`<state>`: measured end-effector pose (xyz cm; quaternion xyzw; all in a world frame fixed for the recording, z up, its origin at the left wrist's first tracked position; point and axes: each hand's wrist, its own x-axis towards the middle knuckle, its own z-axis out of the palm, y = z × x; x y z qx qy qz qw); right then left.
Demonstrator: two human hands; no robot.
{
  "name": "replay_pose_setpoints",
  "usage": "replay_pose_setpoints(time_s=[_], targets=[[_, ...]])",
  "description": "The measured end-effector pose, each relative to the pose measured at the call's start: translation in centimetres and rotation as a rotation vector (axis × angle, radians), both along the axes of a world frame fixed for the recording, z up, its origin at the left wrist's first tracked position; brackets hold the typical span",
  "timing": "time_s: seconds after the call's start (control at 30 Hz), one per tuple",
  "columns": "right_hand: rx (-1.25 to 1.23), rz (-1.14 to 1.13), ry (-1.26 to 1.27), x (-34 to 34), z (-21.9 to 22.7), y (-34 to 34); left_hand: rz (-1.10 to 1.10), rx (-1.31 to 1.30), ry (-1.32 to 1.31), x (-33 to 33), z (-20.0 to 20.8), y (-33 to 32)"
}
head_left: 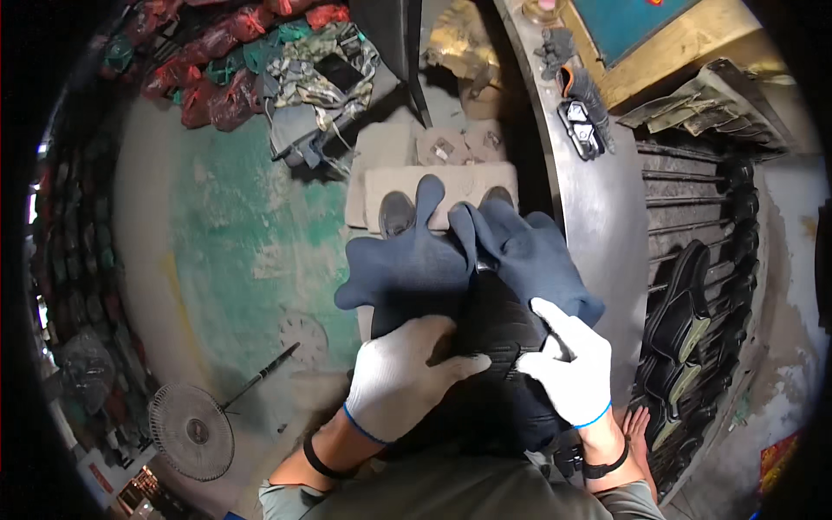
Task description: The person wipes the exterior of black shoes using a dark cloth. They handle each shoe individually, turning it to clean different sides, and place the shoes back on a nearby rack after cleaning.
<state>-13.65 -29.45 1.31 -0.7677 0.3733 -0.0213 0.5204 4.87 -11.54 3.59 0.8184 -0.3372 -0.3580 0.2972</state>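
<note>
Two dark blue-grey, lobed pieces of soft sheet material, a left piece [407,264] and a right piece [537,260], drape over my knees. My left hand [400,374], in a white knit glove with a blue cuff edge, lies over my left thigh just behind the left piece. Its thumb points right, apart from the fingers, whose tips are partly hidden. My right hand [574,368], gloved alike, is near the right piece, forefinger stretched forward and thumb spread left. Ridged black material [494,351] lies between the hands; I cannot tell what it is.
On my right runs a metal bench [598,204] holding a black device [581,130]. Beyond it, a rack [685,208] carries black shoes [680,303]. Another person's bare hand [637,425] shows beside my right wrist. A standing fan [192,431] and red bags [212,100] are leftward.
</note>
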Motion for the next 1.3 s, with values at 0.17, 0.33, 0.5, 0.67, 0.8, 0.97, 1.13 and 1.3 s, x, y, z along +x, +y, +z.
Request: replay_pose_setpoints(time_s=[0.17, 0.33, 0.5, 0.67, 0.8, 0.97, 1.13, 1.3], targets=[[-0.408, 0.124, -0.238, -0.3, 0.4, 3.0, 0.124, -0.013, -0.218, -4.5, 0.5, -0.1], [-0.668, 0.108, -0.459, -2.1, 5.8, 6.1, 0.235, -0.350, -0.319, -7.7, 6.6, 1.7], [-0.372, 0.199, -0.568, -8.3, 8.0, 9.9, 0.271, -0.452, 0.008, -10.7, 10.6, 6.6], [1.541, -0.638, -0.720, -11.3, -0.6, 10.4, -0.109, -0.376, -0.562, -14.3, 6.0, 9.1], [1.555, -0.483, -0.624, -11.6, -7.0, 10.1, -0.771, -0.123, -0.478, -15.0, 2.4, 10.3], [1.760, -0.479, -0.668, -12.3, -7.1, 10.7, 0.394, -0.699, 0.490, -12.3, -0.6, 10.5], [1.572, -0.348, -0.652, -13.1, -6.1, 8.5, 0.536, -0.415, 0.308, -12.2, -3.1, 2.8], [1.097, -0.236, -0.822, -9.5, 0.4, 8.5, 0.500, -0.586, 0.869, -12.2, -5.8, 4.2]])
